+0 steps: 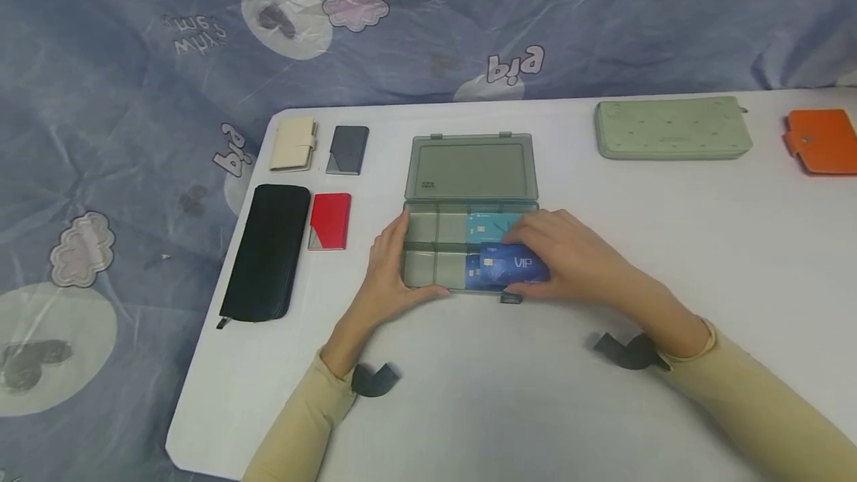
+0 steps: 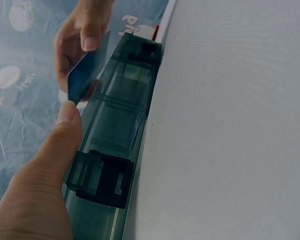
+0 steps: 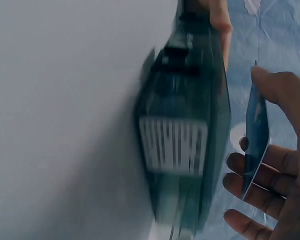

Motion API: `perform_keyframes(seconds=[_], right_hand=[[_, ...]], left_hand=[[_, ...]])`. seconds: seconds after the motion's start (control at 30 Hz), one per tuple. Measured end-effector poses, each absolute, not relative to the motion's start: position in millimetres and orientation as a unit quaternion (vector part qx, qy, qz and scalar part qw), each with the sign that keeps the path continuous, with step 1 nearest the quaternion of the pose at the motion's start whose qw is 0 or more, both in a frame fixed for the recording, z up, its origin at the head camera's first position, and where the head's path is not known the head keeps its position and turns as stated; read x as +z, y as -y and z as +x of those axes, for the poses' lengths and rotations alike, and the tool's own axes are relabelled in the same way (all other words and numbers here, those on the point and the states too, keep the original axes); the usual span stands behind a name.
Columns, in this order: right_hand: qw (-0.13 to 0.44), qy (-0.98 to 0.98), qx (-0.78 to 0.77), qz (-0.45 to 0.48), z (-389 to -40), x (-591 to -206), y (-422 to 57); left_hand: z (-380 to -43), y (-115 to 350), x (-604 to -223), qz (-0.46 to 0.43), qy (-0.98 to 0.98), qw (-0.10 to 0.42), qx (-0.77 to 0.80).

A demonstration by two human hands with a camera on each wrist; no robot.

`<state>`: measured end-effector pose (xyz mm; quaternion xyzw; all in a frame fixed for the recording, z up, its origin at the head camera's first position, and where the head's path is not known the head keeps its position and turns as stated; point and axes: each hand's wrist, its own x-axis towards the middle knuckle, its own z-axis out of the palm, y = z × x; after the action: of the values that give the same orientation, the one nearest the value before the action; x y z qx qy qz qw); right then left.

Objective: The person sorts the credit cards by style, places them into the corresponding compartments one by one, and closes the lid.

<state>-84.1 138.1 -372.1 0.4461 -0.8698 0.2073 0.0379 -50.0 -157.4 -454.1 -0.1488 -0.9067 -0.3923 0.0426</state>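
Note:
A translucent grey-green compartment box (image 1: 420,268) lies on the white table with its lid (image 1: 470,167) tilted back. My left hand (image 1: 384,266) rests at its near left corner, fingers along the left side and a straight thumb on the front edge. My right hand (image 1: 565,255) pinches a blue VIP card (image 1: 512,264) by its edges, thumb on one side and fingers on the other, over the box's near right part; the card (image 3: 257,132) also shows in the right wrist view. In the box, a light-blue card (image 1: 487,227) lies in the far right part and another blue card (image 1: 472,272) in the near one.
Left of the box are a black zip wallet (image 1: 266,253), a red card case (image 1: 330,220), a dark grey card case (image 1: 347,149) and a cream wallet (image 1: 291,143). A green pouch (image 1: 672,128) and an orange wallet (image 1: 822,141) lie at the back right.

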Motion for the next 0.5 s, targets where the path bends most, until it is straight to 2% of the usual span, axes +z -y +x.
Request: perform_keyframes(seconds=[0.23,0.5], right_hand=[[0.030,0.867,0.205,0.452,-86,-382,-121],[0.031,0.864,0.216,0.454,-87,-392,-125]], left_hand=[[-50,158,-454,-0.157,0.906,0.055,-0.388],[-50,156,-452,-0.160,0.909,0.060,-0.379]])
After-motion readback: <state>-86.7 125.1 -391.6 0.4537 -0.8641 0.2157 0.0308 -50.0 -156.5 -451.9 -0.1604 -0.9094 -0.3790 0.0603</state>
